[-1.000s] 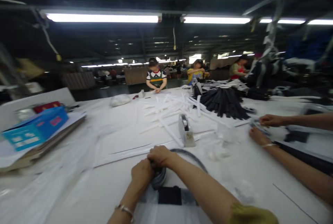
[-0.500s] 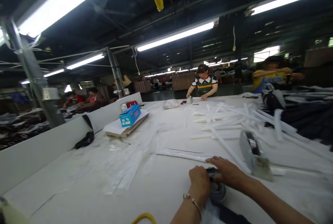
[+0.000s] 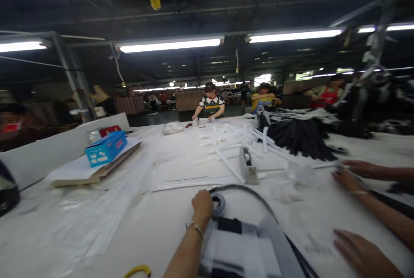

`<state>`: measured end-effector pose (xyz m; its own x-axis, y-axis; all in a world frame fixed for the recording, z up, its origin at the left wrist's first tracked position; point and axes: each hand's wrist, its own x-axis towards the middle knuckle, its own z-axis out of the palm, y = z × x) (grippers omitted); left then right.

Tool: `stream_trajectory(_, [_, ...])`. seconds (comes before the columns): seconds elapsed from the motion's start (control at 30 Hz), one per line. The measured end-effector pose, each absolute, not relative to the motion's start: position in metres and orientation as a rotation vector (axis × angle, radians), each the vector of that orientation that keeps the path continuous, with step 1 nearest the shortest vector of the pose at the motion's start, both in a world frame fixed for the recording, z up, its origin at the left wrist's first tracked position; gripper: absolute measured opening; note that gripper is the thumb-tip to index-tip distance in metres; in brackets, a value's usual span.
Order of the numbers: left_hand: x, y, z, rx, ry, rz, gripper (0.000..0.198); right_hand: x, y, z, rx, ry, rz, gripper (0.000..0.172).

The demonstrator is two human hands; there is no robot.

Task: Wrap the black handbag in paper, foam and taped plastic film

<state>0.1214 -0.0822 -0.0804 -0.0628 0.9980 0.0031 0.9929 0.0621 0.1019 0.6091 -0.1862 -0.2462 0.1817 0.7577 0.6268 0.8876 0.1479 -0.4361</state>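
My left hand is closed at the end of a long dark strip. The strip arches to the right and runs down toward the near edge. Against that hand's right side sits a small grey coil; whether the fingers also hold it is hidden. Lower right, my right hand is low over the white table, blurred, fingers stretched out and nothing in them. Between my hands lies a blurred stack of clear and white plastic packets with dark material inside.
A co-worker's hands hold dark material at the right edge. A tape dispenser, white strips and a heap of black strips lie farther back. At left, a blue box stands on boards. A yellow loop is at the near edge.
The view has swung right. My hands were together on the dark grey coil; my right hand has let go and moved away right. A co-worker's hands and the plastic packets have come into view.
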Motion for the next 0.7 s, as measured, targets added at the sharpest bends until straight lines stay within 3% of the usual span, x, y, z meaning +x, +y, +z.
stream_trajectory(0.3, [0.118, -0.075, -0.068, 2.166, 2.252, -0.066, 0.028, 0.55, -0.212, -0.2, -1.778, -1.633, -0.391, 0.033])
stream_trajectory(0.7, [0.106, -0.055, -0.079, 2.271, 2.2, -0.086, 0.025, 0.529, -0.229, -0.162, -1.729, -1.426, -0.228, 0.029])
